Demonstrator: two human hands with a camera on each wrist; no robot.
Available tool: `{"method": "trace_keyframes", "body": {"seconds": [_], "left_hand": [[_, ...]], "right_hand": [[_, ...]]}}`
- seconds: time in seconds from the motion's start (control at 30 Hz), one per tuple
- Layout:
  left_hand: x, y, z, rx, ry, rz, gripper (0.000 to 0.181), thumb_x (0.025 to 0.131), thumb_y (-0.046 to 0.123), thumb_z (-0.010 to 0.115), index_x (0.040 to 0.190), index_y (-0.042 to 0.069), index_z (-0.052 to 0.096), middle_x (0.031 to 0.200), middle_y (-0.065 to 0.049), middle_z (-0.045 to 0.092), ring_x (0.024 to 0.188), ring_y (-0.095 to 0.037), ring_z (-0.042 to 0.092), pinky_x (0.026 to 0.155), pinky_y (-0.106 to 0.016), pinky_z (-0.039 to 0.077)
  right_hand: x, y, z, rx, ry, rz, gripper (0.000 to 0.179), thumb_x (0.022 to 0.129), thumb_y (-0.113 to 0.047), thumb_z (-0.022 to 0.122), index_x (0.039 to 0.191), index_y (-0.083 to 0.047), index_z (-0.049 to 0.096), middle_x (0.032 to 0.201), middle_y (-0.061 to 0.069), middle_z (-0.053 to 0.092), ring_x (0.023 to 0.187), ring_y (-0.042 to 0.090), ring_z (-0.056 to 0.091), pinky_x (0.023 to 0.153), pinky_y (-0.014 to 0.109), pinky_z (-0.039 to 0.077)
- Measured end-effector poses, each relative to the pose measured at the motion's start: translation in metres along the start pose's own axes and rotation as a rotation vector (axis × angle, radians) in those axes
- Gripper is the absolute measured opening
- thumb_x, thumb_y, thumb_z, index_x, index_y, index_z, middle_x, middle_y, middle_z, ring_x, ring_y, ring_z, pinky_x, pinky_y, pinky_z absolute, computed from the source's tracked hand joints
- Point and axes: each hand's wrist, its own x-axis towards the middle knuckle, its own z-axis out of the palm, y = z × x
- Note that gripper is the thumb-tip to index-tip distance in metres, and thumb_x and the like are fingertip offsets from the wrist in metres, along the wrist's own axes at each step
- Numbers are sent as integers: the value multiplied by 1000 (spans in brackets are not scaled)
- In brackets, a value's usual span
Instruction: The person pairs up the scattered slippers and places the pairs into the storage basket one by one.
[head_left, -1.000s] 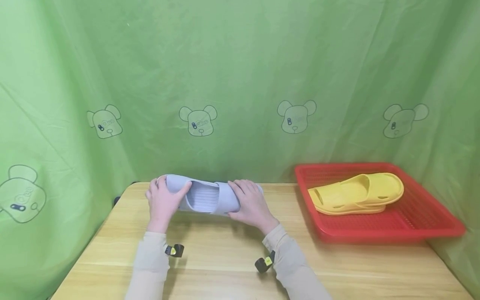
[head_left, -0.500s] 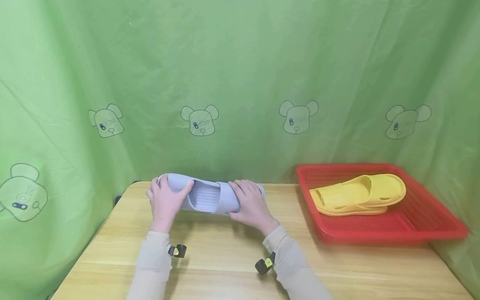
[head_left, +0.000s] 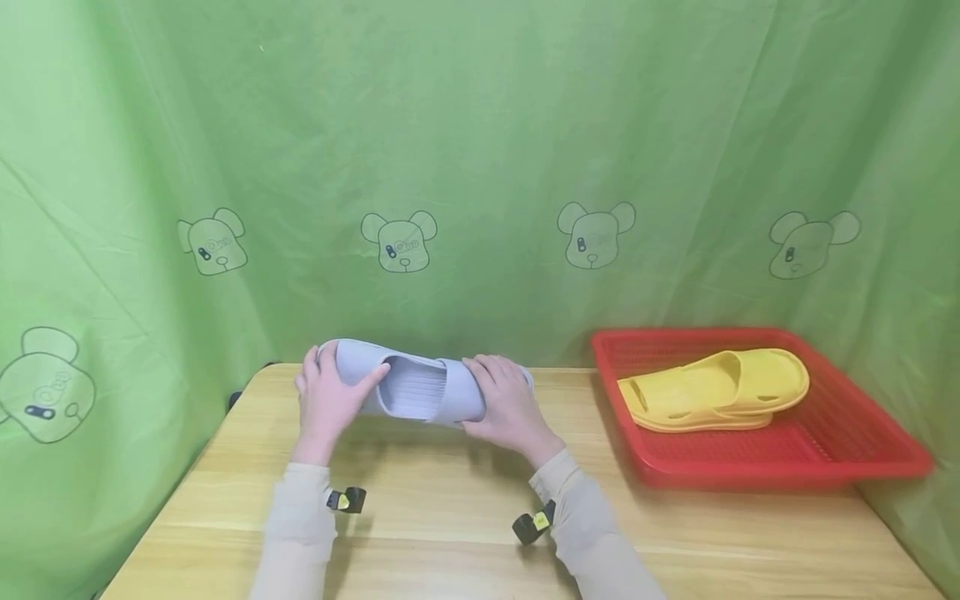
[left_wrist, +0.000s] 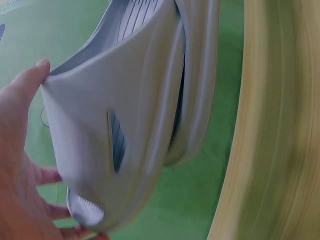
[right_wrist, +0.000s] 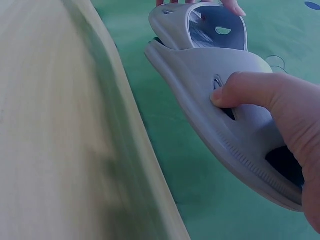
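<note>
A pair of pale blue-grey slippers (head_left: 408, 387) lies lengthwise between my two hands, held up over the far part of the table. They sit sole against sole with toes pointing opposite ways. My left hand (head_left: 330, 396) grips the left end, its thumb at the edge of the foot opening; in the left wrist view that slipper's vamp (left_wrist: 90, 120) has a slot in its side. My right hand (head_left: 513, 408) grips the right end. Its thumb (right_wrist: 240, 90) presses by a side slot of the other slipper (right_wrist: 200, 85) in the right wrist view.
At the right, a red plastic basket (head_left: 892, 454) stands on the wooden table (head_left: 435, 533) and contains yellow slippers (head_left: 690, 392), stacked together. A green curtain (head_left: 480, 125) printed with bear heads hangs behind and at both sides.
Both hands have lifted the grey slippers slightly, the left end a little more, and shifted them a touch to the right. The basket and yellow slippers have stayed in place.
</note>
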Motion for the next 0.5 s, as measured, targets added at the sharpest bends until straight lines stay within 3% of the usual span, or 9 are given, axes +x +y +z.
{"method": "trace_keyframes", "body": {"seconds": [0.17,0.33,0.5], "left_hand": [[2,-8,-3,8,-52,121,109,68,75,70,153,23,25,162,-18,13,143,-46,17,108,-69,30],[4,-16,-6,93,-116,257,120,60,69,80,155,27,21,163,-17,12,145,-46,16,108,-72,27],[6,-22,-6,174,-160,375,118,59,48,90,154,29,25,162,-19,13,145,-47,17,107,-74,26]], "right_hand": [[0,7,-7,-1,-14,23,95,59,-42,87,139,-9,49,132,11,56,122,30,52,108,50,41],[1,13,-18,17,-17,24,93,58,-39,88,137,-8,51,130,12,57,120,31,53,107,51,41],[1,17,-24,29,-47,-4,90,58,-36,87,136,-8,52,130,11,57,122,30,52,113,48,37]]}}
